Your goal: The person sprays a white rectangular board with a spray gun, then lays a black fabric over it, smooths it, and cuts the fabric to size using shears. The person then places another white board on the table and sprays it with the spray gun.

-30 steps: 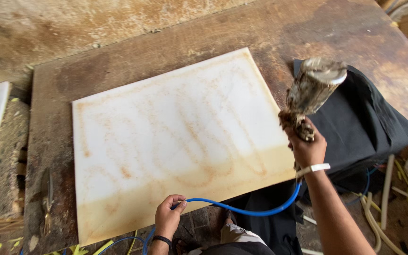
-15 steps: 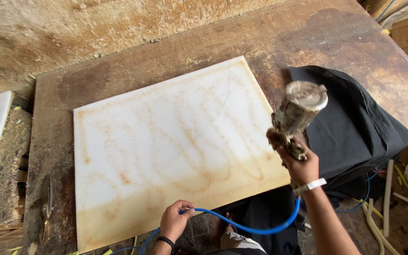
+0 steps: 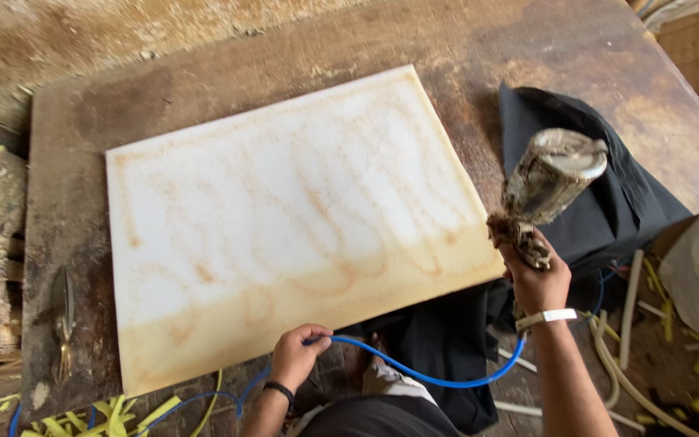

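Your right hand (image 3: 537, 279) has swung the spray gun (image 3: 548, 190) rightward off the white panel (image 3: 293, 218); left hand (image 3: 297, 356) grips blue hose (image 3: 438, 376). Near edge coated tan, middle only streaked.

No labels, signs or screens; only a tan cardboard box (image 3: 684, 40), partly cut off, top right corner.

Single view, worn on the head, looking steeply down over the worktop (image 3: 66, 243) from its near edge. Close range, both hands within the lower part; no second view to overlap.
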